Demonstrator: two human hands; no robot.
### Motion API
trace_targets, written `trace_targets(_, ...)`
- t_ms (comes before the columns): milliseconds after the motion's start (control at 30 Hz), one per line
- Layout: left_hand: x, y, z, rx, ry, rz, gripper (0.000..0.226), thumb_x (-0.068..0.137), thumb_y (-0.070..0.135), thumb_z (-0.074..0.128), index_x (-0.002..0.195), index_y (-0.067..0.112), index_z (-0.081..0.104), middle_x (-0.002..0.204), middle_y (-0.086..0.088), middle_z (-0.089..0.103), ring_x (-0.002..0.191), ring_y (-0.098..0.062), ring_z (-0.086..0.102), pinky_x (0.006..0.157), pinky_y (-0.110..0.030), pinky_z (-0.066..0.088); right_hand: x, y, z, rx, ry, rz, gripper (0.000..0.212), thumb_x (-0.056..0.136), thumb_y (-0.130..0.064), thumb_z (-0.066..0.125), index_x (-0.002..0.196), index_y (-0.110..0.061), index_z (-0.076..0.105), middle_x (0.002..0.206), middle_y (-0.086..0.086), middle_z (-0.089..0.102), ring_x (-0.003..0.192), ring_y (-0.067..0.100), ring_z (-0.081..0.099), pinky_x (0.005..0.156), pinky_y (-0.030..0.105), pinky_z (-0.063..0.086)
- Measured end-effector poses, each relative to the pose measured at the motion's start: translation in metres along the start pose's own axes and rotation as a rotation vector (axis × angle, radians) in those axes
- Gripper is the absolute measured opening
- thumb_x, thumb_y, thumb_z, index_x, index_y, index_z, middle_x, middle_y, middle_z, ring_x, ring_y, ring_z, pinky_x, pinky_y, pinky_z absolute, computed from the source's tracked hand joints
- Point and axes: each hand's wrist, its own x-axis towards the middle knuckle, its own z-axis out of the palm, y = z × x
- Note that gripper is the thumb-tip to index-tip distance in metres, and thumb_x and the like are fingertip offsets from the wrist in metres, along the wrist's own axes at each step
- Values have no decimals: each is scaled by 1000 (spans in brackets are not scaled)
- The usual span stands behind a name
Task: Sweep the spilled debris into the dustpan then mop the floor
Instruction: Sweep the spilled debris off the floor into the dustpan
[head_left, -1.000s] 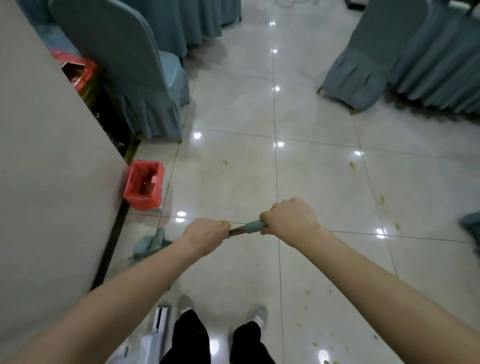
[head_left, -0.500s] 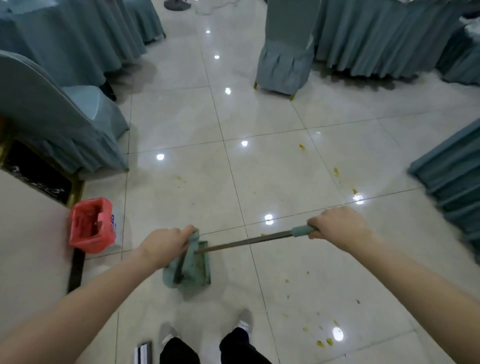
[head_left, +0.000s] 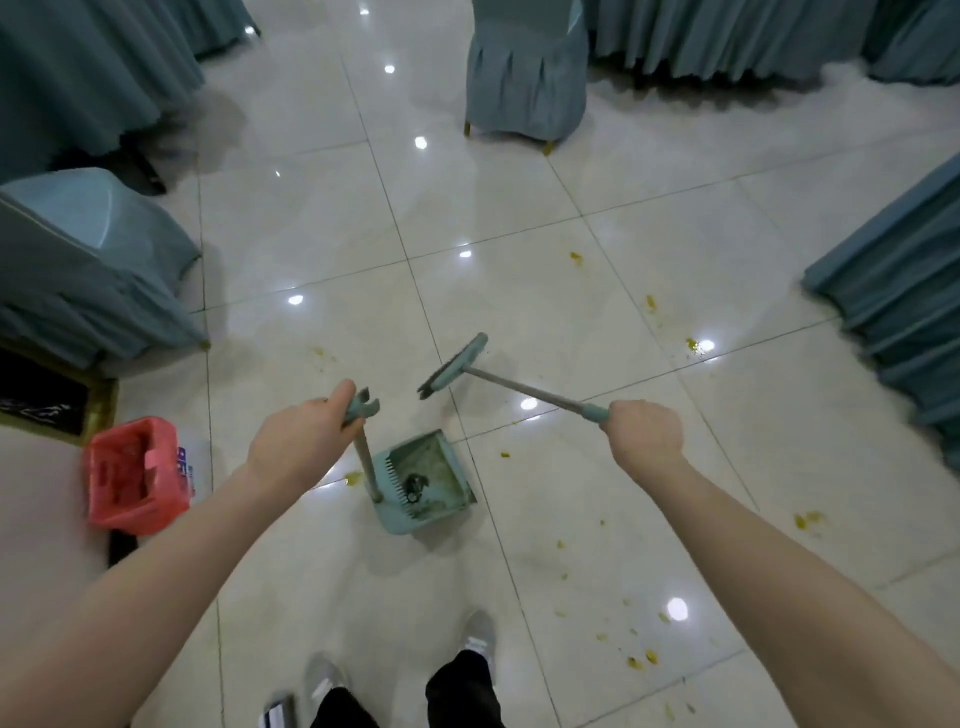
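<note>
Left hand was clenched around the top of the dustpan handle, near its forked clip end. The handle ran roughly upright down to the teal dustpan, which sat on the floor just ahead of the person's shoes, open mouth facing far-right. Dark clump and some greenish residue were already inside the pan, by the comb teeth.

Right hand was clenched on the teal grip of the broom. Shaft angled up-left from the hand; broom head was tilted, far of the dustpan and apart from it. Couldn't tell whether the bristles touched the tile.

Debris: yellowish bits scattered over the glossy tiles, mostly right of the dustpan, with a cluster near-right, more spots farther right toward the draped cloth, one smear just left of the pan under the left forearm, and a faint one farther left.

Red basket sat on the floor at left, against a pale surface at the near-left edge. Covered chair was at left, another covered chair at far centre, with teal table skirts along the far edge. A white-and-dark object showed at the bottom edge by the left shoe; unclear what it was.
</note>
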Motion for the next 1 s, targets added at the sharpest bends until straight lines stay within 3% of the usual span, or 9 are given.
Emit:
trace_targets(100, 16, 1, 13, -4, 19, -54, 27, 94, 43, 49, 99, 20, 36, 69, -3, 58, 58, -31, 58, 53, -40, 53, 41, -28, 14, 104, -70, 30, 26, 95, -10, 51, 117, -17, 63, 113, 2, 69, 105, 21, 66, 72, 26, 41)
trace_targets(200, 24, -3, 24, -27, 45, -98, 27, 93, 42, 51, 94, 20, 35, 65, -4, 55, 57, -33, 56, 49, -38, 48, 76, -55, 32, 342, -266, 54, 27, 95, -7, 46, 120, -10, 57, 107, 8, 66, 102, 26, 67, 74, 30, 48)
trace_targets(267, 24, -6, 27, -16, 46, -117, 27, 94, 41, 51, 94, 18, 36, 65, -5, 56, 57, -33, 56, 47, -35, 43, 90, -66, 49, 591, -482, 132, 24, 97, -8, 44, 119, -5, 53, 87, 13, 61, 74, 28, 68, 62, 32, 57)
trace_targets(333, 22, -8, 25, -6, 41, -124, 26, 94, 39, 51, 94, 16, 38, 65, -4, 55, 56, -33, 56, 47, -35, 45, 90, -68, 66, 738, -609, 195, 29, 98, -7, 42, 125, -4, 50, 78, 13, 53, 53, 23, 55, 38, 25, 49)
trace_targets(433, 16, -12, 23, 14, 31, -113, 26, 94, 38, 52, 93, 16, 38, 64, -4, 55, 55, -32, 56, 46, -36, 47, 69, -55, 90, 680, -571, 168, 36, 96, -8, 36, 127, -11, 53, 78, 8, 50, 54, 20, 46, 31, 14, 35)
trace_targets(567, 11, -18, 23, 52, 26, -41, 24, 94, 40, 50, 94, 20, 37, 62, -1, 52, 51, -27, 54, 42, -30, 40, 13, -22, 109, 568, -503, 130, 35, 93, -12, 35, 120, -18, 55, 73, 5, 49, 50, 21, 51, 41, 25, 38)
trace_targets(667, 2, -22, 25, 53, -22, 22, 24, 94, 42, 49, 94, 23, 34, 62, 0, 51, 51, -26, 53, 45, -35, 48, -39, 3, 123, 502, -518, 168, 33, 94, -14, 36, 122, -15, 55, 73, 2, 47, 53, 18, 48, 45, 28, 37)
trace_targets(1000, -92, -56, 27, 70, -4, 199, 27, 97, 40, 46, 103, 15, 39, 68, -7, 56, 55, -31, 55, 45, -33, 44, -250, 37, 140, 410, -626, 414, 30, 98, -18, 40, 121, -6, 57, 77, 4, 48, 56, 15, 43, 47, 24, 34)
